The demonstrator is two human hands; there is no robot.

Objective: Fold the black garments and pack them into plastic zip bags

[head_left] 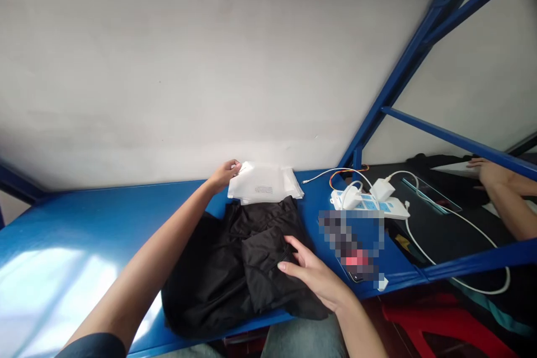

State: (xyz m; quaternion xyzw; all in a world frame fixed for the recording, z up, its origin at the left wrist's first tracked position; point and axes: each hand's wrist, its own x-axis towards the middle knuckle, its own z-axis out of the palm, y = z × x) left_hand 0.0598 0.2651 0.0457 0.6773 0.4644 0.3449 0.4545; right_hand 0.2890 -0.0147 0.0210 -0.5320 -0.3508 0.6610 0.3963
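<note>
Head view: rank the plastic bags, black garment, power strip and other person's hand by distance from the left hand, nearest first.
1. Plastic bags: right at the left hand, on its right.
2. Black garment: just nearer the wearer.
3. Power strip: farther right.
4. Other person's hand: far right.

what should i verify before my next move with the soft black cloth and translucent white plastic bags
Left hand at the translucent white plastic bags: ok, fingers pinch a corner.
Just one bag pinched: cannot tell.
Right hand on the soft black cloth: ok, thumb atop the folded part.
Cloth wholly on the flat blue tabletop: not ok, near corner seems past the edge.
Long white power strip apart from cloth: ok.
</note>
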